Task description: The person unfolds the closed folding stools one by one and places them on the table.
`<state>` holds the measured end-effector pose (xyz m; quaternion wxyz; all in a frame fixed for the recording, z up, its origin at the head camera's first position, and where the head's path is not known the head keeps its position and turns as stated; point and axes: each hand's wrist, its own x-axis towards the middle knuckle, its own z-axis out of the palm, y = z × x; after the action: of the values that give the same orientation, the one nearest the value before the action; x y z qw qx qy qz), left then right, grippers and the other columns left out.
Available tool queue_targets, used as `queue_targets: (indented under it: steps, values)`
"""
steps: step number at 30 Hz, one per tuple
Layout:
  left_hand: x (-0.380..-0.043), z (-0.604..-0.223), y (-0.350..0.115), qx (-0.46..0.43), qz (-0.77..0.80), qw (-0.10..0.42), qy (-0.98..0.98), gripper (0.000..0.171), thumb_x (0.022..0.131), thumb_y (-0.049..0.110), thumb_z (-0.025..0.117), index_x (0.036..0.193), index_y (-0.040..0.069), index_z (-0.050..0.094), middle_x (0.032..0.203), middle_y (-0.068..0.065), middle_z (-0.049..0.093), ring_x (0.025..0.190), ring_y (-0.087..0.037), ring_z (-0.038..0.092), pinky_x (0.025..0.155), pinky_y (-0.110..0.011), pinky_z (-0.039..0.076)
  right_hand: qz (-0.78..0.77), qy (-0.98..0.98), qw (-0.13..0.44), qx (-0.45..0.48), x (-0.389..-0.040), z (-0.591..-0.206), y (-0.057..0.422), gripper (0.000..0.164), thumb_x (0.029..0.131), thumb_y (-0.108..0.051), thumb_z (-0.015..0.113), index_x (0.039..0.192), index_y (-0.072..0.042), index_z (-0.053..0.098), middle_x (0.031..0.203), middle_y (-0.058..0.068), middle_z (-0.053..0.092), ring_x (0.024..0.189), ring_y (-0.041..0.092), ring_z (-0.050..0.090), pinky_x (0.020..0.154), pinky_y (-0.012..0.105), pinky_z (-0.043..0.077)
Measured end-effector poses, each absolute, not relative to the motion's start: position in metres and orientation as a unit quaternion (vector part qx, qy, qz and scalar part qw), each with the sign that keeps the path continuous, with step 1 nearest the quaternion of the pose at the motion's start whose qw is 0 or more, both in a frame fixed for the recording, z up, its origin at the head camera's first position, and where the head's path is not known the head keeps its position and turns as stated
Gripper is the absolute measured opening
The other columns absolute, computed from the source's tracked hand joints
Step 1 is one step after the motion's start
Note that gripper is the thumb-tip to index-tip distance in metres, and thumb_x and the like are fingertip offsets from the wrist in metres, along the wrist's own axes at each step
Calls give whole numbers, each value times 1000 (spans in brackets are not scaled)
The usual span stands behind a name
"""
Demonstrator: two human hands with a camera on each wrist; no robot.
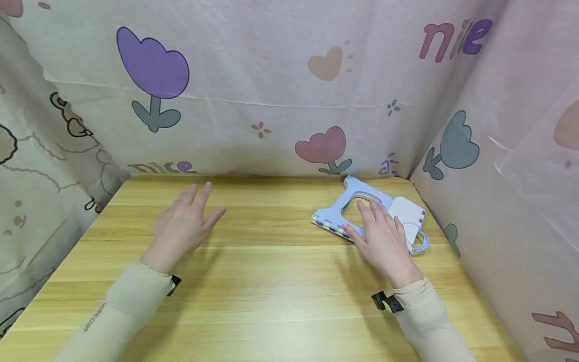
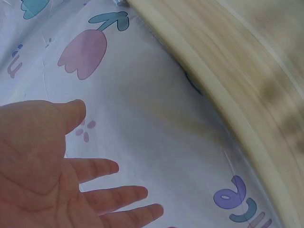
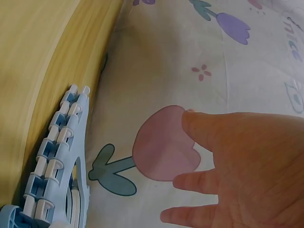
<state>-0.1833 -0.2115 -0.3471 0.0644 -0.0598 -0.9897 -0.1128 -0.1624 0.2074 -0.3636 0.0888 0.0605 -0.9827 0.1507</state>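
Observation:
A folded blue and white plastic piece (image 1: 332, 215), with an oval opening and a hinged edge, lies at the back right of the wooden table. Its kind is not plain from these views. My right hand (image 1: 384, 241) is over its near side with fingers spread; the right wrist view shows the hand apart from the blue and white piece (image 3: 57, 156). On the left, my left hand (image 1: 183, 229) hovers above the table, fingers extended and thumb out. Nothing lies in the left palm (image 2: 33, 175) in the left wrist view.
The wooden table (image 1: 253, 291) reaches back to a printed fabric curtain (image 1: 253, 65). More curtain hangs along the left and right sides. A small blue ring-shaped handle (image 1: 422, 243) sticks out at the right of the folded piece.

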Motion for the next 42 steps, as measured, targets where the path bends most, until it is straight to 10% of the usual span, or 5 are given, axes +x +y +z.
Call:
queue_targets:
  steps: [22,42]
  values:
    - [-217,-359,-151,-155,-99,69,-981,72,108,52,60,163,9,43,151,-26,60,130,-46,66,98,-62,61,143,-986,77,35,-162,-371,238,68,108,-47,61,159,-3,48,156,33,52,133,59,56,103,77,46]
    - [-232,-391,-61,-267,-48,97,-958,54,105,48,67,144,11,58,124,-13,72,102,-32,73,68,-42,65,160,-986,43,-15,-157,-386,279,80,108,-51,57,159,9,41,156,42,44,140,62,46,114,75,41]
